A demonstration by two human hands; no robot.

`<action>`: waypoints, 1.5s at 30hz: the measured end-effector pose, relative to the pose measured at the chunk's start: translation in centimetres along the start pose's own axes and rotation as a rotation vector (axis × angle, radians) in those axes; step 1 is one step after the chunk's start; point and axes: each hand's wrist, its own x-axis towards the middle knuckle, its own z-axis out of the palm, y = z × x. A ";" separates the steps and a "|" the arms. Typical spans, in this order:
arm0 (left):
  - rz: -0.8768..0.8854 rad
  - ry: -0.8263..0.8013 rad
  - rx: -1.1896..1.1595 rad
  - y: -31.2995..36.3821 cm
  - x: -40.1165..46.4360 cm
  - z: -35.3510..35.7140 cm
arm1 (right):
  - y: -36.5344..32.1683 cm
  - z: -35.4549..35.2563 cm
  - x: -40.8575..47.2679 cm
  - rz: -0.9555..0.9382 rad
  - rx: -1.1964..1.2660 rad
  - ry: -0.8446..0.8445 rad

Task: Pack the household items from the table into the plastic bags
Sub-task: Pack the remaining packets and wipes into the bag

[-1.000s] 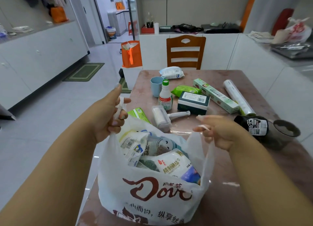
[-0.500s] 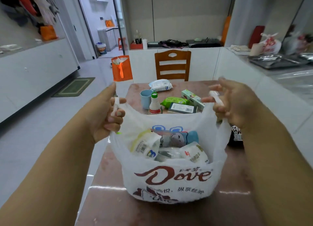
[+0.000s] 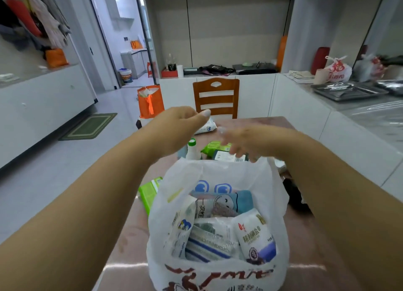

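A white plastic bag (image 3: pixel 216 271) with red print stands open on the table (image 3: pixel 309 242) right in front of me. Inside lie a white salt pack (image 3: pixel 255 236), a blue pack with a smiley face (image 3: pixel 226 201) and other wrapped goods. My left hand (image 3: pixel 181 125) hovers above the bag's far left rim with loosely curled fingers and nothing in it. My right hand (image 3: pixel 246 142), blurred, hangs over the far rim with spread fingers. Beyond the bag stand a white bottle with a green cap (image 3: pixel 192 150), a green wipes pack (image 3: pixel 214 147) and a dark box (image 3: pixel 229 157).
A green packet (image 3: pixel 149 192) lies left of the bag, a dark object (image 3: pixel 294 197) to its right, a white wipes pack (image 3: pixel 207 127) farther back. A wooden chair (image 3: pixel 216 98) stands behind the table, an orange bag (image 3: pixel 150 101) on the floor. A counter with metal trays (image 3: pixel 349 92) runs along the right.
Both hands held the bag's handles up and apart before. Now the handles are out of my fingers, the bag has settled on the table, and my hands have come together above its far rim.
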 end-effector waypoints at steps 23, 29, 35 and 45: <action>-0.518 0.070 -1.083 -14.7 32.0 7.3 | 13.4 -4.0 45.1 0.389 0.735 0.244; -0.538 0.135 -1.217 -18.4 35.8 8.5 | 16.1 -0.7 55.1 0.421 0.841 0.359; -0.540 0.138 -1.282 -20.6 37.7 10.3 | 18.1 0.5 62.1 0.476 0.917 0.395; -0.557 0.151 -1.304 -22.1 39.3 12.3 | 16.8 0.7 60.7 0.284 1.112 0.455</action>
